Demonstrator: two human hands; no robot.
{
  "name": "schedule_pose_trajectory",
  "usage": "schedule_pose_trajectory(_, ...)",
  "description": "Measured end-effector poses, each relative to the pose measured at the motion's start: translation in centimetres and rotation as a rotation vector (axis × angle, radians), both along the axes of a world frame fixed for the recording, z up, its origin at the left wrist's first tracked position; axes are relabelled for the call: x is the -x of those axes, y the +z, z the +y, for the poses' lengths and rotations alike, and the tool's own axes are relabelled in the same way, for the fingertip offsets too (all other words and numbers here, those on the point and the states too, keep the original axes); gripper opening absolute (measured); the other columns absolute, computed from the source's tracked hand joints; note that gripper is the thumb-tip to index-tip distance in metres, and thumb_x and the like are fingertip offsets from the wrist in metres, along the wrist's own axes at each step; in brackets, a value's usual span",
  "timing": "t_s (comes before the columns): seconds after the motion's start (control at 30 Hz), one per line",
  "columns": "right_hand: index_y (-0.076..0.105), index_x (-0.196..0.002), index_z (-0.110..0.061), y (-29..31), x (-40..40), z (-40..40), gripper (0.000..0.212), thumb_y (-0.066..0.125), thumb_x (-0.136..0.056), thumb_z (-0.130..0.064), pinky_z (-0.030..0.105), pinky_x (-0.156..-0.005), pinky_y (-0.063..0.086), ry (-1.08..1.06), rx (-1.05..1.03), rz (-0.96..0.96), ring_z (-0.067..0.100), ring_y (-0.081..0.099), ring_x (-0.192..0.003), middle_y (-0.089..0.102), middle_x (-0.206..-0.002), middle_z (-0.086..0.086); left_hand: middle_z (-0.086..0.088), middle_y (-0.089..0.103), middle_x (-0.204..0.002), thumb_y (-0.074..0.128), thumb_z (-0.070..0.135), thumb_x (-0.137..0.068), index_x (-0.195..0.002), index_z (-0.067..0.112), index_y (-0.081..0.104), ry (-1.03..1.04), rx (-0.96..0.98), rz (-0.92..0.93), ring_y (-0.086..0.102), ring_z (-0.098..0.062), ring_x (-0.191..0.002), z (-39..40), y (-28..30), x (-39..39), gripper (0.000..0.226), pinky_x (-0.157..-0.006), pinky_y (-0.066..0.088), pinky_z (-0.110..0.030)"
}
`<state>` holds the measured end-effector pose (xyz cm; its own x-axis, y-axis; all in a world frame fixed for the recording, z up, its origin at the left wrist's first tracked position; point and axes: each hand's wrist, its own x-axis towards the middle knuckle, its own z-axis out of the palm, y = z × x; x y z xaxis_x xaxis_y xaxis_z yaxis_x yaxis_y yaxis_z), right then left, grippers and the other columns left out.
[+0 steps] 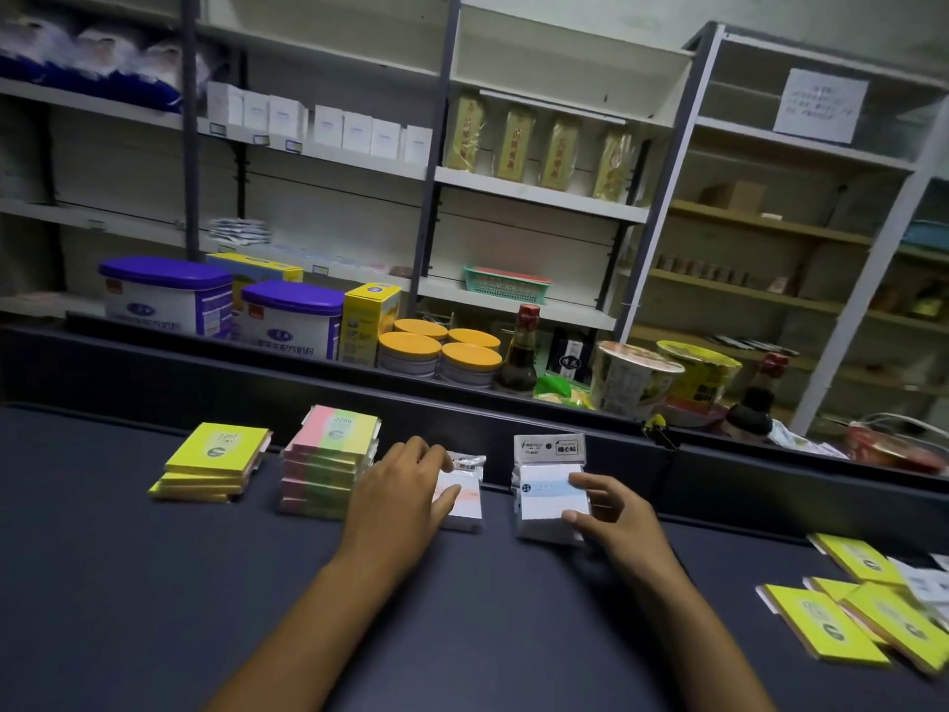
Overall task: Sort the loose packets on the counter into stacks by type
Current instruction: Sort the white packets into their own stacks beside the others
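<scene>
On the dark counter (154, 583) stand four stacks in a row: yellow packets (210, 462), pink-green-yellow packets (328, 462), white packets with a pink band (464, 498), and white packets with a blue band (547, 498). My left hand (400, 493) lies over the pink-band stack, thumb on its top and fingers curled round its far edge. My right hand (611, 511) grips the right side of the blue-band stack with thumb and fingers. Loose yellow packets (847, 608) and a few white ones (929, 583) lie in a heap at the far right.
A raised black ledge (308, 375) runs along the back of the counter. Behind it stand purple-lidded tubs (169, 295), yellow-lidded tins (441, 352), sauce bottles (521, 352) and noodle cups (637, 377). Shelves with boxes fill the wall.
</scene>
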<state>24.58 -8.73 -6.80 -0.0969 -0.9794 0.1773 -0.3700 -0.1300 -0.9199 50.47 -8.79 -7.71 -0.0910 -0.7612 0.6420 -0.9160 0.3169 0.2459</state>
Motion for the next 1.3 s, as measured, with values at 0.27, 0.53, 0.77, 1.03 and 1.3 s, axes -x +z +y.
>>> schedule_pose_trajectory(0.27,0.069,-0.121,-0.02,-1.4,0.4,-0.2,0.035,0.076,-0.087,-0.015,0.029,-0.097,0.047,-0.041,-0.007,0.307,0.018,0.059,-0.11,0.064,-0.119,0.004,0.011,0.058,-0.107,0.055,0.047,-0.093,-0.11,0.03,0.059,0.012,-0.005,0.042,0.057,-0.01,-0.099,0.0,0.1,-0.2,0.024,-0.086,0.047,-0.03)
schedule_pose_trajectory(0.53,0.062,-0.131,-0.025,-2.1,0.3,0.1,0.036,0.065,-0.095,-0.027,0.02,-0.096,0.035,-0.047,0.003,0.556,0.012,0.047,-0.117,0.051,-0.119,0.0,0.011,0.059,-0.105,0.057,0.046,-0.093,-0.109,0.03,0.061,-0.014,-0.004,0.059,0.058,-0.009,-0.098,0.0,-0.2,0.1,0.023,-0.094,0.047,-0.033)
schedule_pose_trajectory(0.77,0.059,-0.12,-0.023,-2.2,1.3,2.5,0.03,0.07,-0.092,-0.027,0.021,-0.088,0.04,-0.166,0.179,0.559,0.008,0.054,-0.108,0.055,-0.115,-0.005,0.011,0.059,-0.1,0.062,0.043,-0.09,-0.103,0.029,0.061,-0.053,-0.027,0.064,0.059,-0.011,-0.095,0.4,-0.5,0.6,0.02,-0.071,0.047,-0.027)
schedule_pose_trajectory(1.03,0.051,-0.123,-0.033,-0.7,7.4,9.0,0.036,0.064,-0.092,-0.043,0.029,-0.086,0.052,-0.24,0.211,0.829,0.006,0.054,-0.115,0.049,-0.123,-0.016,0.013,0.057,-0.102,0.062,0.044,-0.09,-0.105,0.03,0.06,-0.083,-0.089,0.057,0.059,-0.011,-0.099,1.9,0.6,2.4,0.02,-0.071,0.053,-0.031)
schedule_pose_trajectory(1.3,0.055,-0.115,-0.027,1.2,16.2,17.9,0.026,0.059,-0.096,-0.043,0.032,-0.087,0.049,-0.334,0.213,0.838,0.01,0.054,-0.111,0.055,-0.114,-0.011,0.014,0.059,-0.102,0.064,0.044,-0.089,-0.103,0.032,0.06,-0.261,-0.043,0.091,0.06,-0.009,-0.095,8.7,3.6,13.5,0.019,-0.068,0.048,-0.028)
